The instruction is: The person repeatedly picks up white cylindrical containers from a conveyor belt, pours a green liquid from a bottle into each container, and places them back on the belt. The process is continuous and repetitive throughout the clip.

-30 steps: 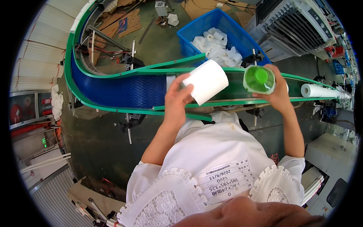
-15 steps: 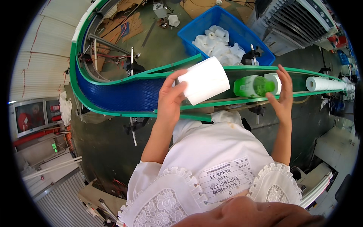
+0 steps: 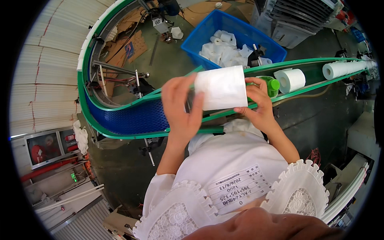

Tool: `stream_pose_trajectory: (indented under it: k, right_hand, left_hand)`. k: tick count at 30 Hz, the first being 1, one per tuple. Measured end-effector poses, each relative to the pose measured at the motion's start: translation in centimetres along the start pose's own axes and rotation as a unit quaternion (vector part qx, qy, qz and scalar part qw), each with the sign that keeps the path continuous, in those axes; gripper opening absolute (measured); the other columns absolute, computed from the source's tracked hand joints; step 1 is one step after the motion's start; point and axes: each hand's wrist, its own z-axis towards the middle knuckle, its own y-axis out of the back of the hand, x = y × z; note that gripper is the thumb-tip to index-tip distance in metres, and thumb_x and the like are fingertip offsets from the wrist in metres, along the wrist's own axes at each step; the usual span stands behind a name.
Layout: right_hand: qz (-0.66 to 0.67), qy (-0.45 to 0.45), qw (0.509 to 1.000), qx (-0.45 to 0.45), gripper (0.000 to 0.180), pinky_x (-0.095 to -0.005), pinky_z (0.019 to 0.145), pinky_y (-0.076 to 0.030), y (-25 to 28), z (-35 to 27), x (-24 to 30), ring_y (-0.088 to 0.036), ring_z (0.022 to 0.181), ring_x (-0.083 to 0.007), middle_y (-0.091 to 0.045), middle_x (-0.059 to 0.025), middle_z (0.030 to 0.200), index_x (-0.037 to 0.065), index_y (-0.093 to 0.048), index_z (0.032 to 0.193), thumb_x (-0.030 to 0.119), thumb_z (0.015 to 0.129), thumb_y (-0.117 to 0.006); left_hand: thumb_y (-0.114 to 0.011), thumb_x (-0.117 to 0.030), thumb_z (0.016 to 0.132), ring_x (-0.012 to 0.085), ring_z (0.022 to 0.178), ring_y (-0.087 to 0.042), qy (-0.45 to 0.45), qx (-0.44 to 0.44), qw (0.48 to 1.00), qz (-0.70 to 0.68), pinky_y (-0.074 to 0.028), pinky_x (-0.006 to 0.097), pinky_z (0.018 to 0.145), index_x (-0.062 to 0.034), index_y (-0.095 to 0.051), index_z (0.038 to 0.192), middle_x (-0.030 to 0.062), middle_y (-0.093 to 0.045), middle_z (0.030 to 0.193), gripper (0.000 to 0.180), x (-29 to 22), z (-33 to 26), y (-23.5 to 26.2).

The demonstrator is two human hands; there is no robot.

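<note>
Left hand [image 3: 180,106] and right hand [image 3: 258,106] in closed grip on white paper roll [image 3: 222,88]

Single head cam, fisheye, looking steeply down your front.

You're seeing from above your own chest: forearms come in from the lower edge, left hand [image 3: 182,108] and right hand [image 3: 258,106] close to the lens at mid-frame. View faces forward-down over the green-edged conveyor [image 3: 132,118]; floor and blue bin [image 3: 200,38] sit farther off up top. Edges curve toward the rim. No second view to overlap.
</note>
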Motion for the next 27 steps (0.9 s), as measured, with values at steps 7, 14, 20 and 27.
stream_pose_trajectory:
  k: [7, 14, 20, 27]
  right_hand:
    - [-0.015, 0.007, 1.000, -0.008, 0.039, -0.0399, 0.095, -0.042, -0.1, 0.0, 0.0, -0.045, 0.122, -0.0303, -0.069, -0.0048, 0.102, 0.005, -0.071, 0.105, 0.011, 0.069, -0.084]
    - [0.099, -0.104, 0.986, -0.081, 0.041, -0.0373, 0.099, -0.042, -1.5, -1.1, -2.2, -0.048, 0.121, -0.0268, -0.056, -0.0119, 0.119, 0.005, -0.070, 0.111, 0.014, 0.073, -0.084]
    - [0.125, -0.136, 0.981, -0.060, 0.040, -0.0353, 0.102, -0.041, -1.9, -1.4, -1.7, -0.049, 0.120, -0.0247, -0.051, -0.0120, 0.123, 0.007, -0.071, 0.111, 0.020, 0.076, -0.084]
    - [0.121, -0.140, 0.978, -0.095, 0.037, -0.0372, 0.101, -0.038, -1.8, -1.4, 0.6, -0.044, 0.125, -0.0248, -0.055, -0.0099, 0.124, 0.006, -0.072, 0.108, 0.020, 0.076, -0.084]
  left_hand:
    - [-0.074, -0.006, 0.074, 0.0270, 0.093, -0.055, -0.098, 0.081, 0.989, 0.075, -0.044, 0.039, 0.079, -0.0089, -0.070, 0.095, 0.0047, -0.061, 0.093, 0.022, -1.9, 0.9, -0.8]
    - [-0.074, -0.007, 0.071, 0.0254, 0.095, -0.058, -0.233, 0.089, 0.957, 0.146, -0.045, 0.039, 0.081, -0.0126, -0.071, 0.095, 0.0030, -0.064, 0.099, 0.025, -1.2, -1.4, -2.7]
    - [-0.072, -0.014, 0.079, 0.0303, 0.103, -0.060, -0.200, 0.107, 0.961, 0.159, -0.046, 0.046, 0.092, -0.0090, -0.069, 0.114, 0.0085, -0.065, 0.116, 0.036, -2.3, -2.0, -2.6]
    - [-0.065, -0.005, 0.089, 0.0243, 0.110, -0.055, 0.148, -0.143, 0.975, -0.080, -0.041, 0.038, 0.098, 0.0001, -0.052, 0.121, 0.0143, -0.057, 0.120, 0.035, 0.3, -5.0, -2.5]
